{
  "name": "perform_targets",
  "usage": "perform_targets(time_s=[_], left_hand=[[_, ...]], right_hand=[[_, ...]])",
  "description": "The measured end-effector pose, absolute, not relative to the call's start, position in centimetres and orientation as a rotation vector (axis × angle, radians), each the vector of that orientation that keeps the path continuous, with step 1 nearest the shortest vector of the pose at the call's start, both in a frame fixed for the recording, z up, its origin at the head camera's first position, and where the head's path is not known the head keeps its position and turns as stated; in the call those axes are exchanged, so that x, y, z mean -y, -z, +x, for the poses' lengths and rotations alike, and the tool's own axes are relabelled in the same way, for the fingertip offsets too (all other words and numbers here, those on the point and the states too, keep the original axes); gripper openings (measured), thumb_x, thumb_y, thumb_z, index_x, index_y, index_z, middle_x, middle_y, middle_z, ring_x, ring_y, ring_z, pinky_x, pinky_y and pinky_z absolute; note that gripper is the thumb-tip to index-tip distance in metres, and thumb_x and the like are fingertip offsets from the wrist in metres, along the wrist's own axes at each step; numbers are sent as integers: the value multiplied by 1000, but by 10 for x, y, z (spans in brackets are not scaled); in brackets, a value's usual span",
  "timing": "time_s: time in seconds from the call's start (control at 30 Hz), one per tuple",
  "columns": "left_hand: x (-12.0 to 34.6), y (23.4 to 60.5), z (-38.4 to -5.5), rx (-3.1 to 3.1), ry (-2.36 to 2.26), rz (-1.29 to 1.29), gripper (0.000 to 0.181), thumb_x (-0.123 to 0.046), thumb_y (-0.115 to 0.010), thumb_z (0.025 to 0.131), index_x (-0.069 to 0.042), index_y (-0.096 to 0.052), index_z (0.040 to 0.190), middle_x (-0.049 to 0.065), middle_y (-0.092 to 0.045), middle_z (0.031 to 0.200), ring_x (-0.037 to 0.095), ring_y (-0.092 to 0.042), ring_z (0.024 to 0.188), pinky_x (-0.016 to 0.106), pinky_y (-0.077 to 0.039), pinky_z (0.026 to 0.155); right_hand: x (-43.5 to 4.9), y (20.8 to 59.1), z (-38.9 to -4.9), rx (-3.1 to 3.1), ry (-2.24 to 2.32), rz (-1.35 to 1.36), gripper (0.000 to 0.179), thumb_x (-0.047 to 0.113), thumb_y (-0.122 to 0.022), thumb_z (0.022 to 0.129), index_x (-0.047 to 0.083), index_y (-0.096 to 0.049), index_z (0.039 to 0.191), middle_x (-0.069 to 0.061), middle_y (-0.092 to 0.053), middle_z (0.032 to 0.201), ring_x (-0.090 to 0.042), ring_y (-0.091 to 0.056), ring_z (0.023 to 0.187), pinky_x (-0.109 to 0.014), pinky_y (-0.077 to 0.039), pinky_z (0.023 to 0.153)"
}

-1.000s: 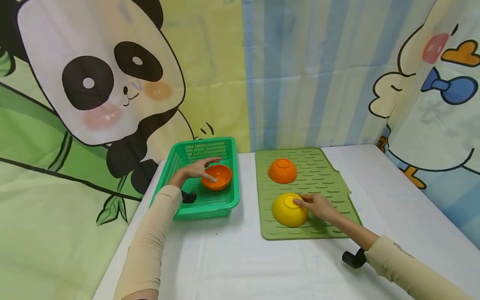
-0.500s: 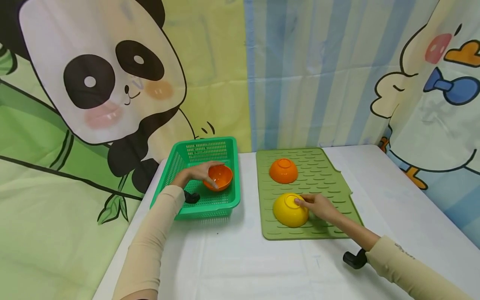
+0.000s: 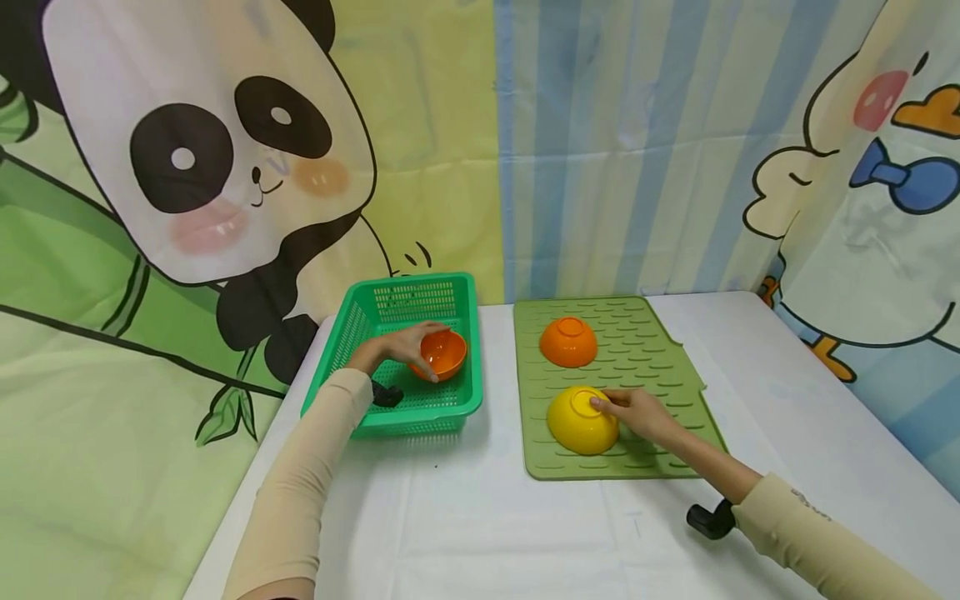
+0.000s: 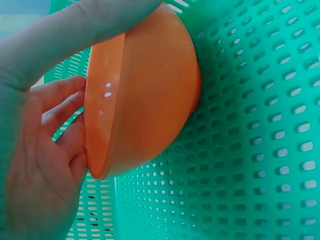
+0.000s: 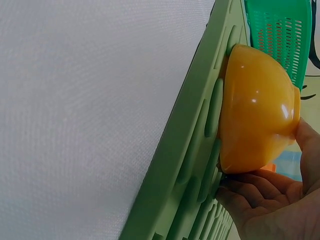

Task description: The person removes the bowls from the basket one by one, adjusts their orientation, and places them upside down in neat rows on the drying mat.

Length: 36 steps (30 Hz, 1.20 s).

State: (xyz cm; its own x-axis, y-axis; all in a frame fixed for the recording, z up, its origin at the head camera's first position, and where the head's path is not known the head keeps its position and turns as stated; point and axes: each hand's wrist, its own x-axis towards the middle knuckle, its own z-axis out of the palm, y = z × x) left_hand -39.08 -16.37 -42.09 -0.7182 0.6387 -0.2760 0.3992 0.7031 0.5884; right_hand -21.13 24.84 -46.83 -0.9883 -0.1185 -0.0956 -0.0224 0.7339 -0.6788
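Note:
Inside the green plastic basket, an orange bowl sits with its mouth facing up. My left hand grips it from the left; in the left wrist view the thumb crosses the bowl's edge and the fingers lie along the rim. On the green mat, a yellow bowl rests upside down. My right hand holds its right side, thumb on the foot ring and fingers low by the rim, as the right wrist view shows. A second orange bowl lies upside down behind the yellow one.
A white cloth covers the table beneath basket and mat. Behind it hang curtains printed with a panda and a white bird. A black wrist-camera piece sticks out below the right sleeve, another beside the left wrist.
My left hand has closed in on the orange bowl in the basket, its thumb and fingers now around the rim. The right hand stays on the yellow bowl.

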Motion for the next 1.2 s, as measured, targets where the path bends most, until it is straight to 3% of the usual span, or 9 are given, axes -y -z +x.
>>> perform_targets(time_s=[0.53,0.83,1.0,1.2], left_hand=[[170,417,-394,-2526,-698,890,103,-25,-86,62,-6,-27,144,13,-21,141,34,-37,118,46,-44,89],[178,381,-380,-2728,-843,843,99,-36,-83,64,-4,-30,142,19,-32,128,36,-42,112,47,-45,86],[170,347,-352,-2737,-1196,821,96,-33,-82,68,-8,-29,143,17,-27,136,35,-34,127,46,-42,94],[133,312,-288,-2521,-1637,959,88,-7,-80,70,1,-28,141,20,-27,138,37,-31,130,47,-34,100]], right_hand=[[-250,470,-212,-2812,1095,-133,74,57,-51,86,-1,-49,131,-24,-53,124,-42,-46,116,-55,-41,90],[-249,469,-213,-2807,1091,-146,75,59,-49,86,-1,-48,132,-24,-53,125,-42,-46,116,-54,-42,89],[-250,467,-212,-2823,1078,-161,74,57,-48,88,-2,-47,132,-25,-51,126,-42,-46,115,-54,-42,88],[-251,468,-213,-2823,1074,-177,74,57,-48,89,-2,-46,133,-26,-51,126,-43,-45,116,-55,-41,89]])
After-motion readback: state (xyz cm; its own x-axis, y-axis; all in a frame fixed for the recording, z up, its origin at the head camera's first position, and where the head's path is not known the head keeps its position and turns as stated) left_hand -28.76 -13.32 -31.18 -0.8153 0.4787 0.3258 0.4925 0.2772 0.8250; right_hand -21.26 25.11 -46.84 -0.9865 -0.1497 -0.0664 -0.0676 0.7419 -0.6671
